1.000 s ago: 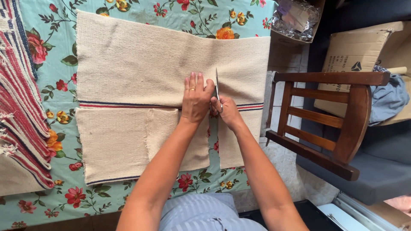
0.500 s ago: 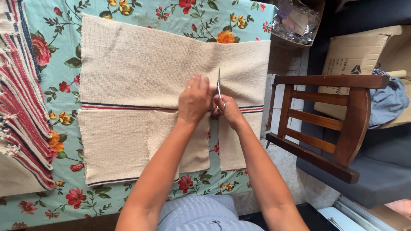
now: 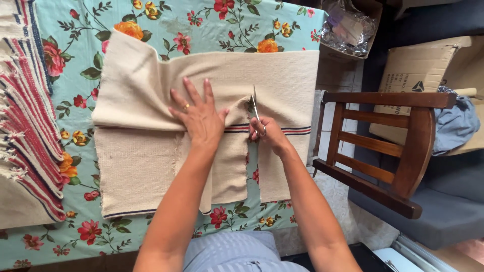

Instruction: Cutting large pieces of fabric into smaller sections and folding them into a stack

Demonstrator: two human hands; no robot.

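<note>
We're looking straight down at the table, spread with a turquoise floral tablecloth (image 3: 237, 30) that fills most of the view. On it lies the cream woven cloth (image 3: 282, 75), with a thin red-and-blue stripe running across near its right side, and a cut already splits it from the near edge upward. Off to our left sits a stack of red-striped fringed cloths (image 3: 25, 146), folded and overlapping. To our right, beyond the table edge, stands a dark wooden chair (image 3: 398, 146), with a cardboard box (image 3: 418, 70) behind it (a blue garment is draped over one corner).

Now the hands. Our left hand (image 3: 199, 118) is spread wide, fingers fanned, palm pressing flat on the cream cloth just left of the cut, and the fabric bunches up ahead of it. Our right hand (image 3: 269, 133) is closed around the handles of the scissors (image 3: 256, 108), blades pointing away from us, sitting right in the cut at the stripe.
</note>
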